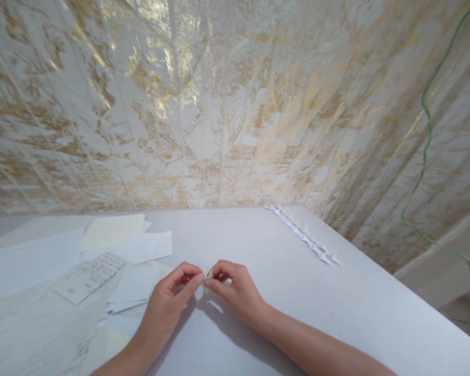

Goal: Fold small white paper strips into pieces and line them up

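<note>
Pinching paper piece (208, 273) | left hand (168, 303) | right hand (235, 290) | table (258, 245)

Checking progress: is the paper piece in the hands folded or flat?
Folded: the paper piece is tiny, pinched between both hands' fingers, with a point sticking up.

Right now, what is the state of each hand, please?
Left hand: closed, pinching the small folded paper at the fingertips.
Right hand: closed, pinching the same paper from the other side.
</note>
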Action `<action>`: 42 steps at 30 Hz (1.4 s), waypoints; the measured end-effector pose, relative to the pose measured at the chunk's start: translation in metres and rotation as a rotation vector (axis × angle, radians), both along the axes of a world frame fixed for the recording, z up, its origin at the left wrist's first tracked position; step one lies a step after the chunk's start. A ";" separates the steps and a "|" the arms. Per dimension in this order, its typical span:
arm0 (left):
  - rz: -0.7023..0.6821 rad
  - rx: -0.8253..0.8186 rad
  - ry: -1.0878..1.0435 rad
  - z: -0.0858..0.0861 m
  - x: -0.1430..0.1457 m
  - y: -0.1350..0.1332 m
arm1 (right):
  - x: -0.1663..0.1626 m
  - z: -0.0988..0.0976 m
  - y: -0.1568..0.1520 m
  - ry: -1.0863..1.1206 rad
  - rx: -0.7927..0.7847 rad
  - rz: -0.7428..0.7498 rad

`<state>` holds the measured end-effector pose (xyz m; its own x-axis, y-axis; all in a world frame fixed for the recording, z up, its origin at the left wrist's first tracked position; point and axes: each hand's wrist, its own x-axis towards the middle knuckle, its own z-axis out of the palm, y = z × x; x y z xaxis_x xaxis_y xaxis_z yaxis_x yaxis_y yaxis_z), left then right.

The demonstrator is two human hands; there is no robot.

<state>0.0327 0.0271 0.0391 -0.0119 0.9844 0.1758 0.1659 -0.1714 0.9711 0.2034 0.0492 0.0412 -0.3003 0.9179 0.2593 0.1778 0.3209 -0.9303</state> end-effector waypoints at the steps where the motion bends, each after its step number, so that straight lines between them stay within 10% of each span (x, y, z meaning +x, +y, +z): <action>1: -0.002 0.010 0.002 0.001 0.000 0.000 | 0.000 0.000 0.000 0.011 0.003 0.004; 42: 0.032 0.144 0.146 0.006 0.010 -0.008 | -0.007 -0.001 0.000 0.370 -0.266 0.034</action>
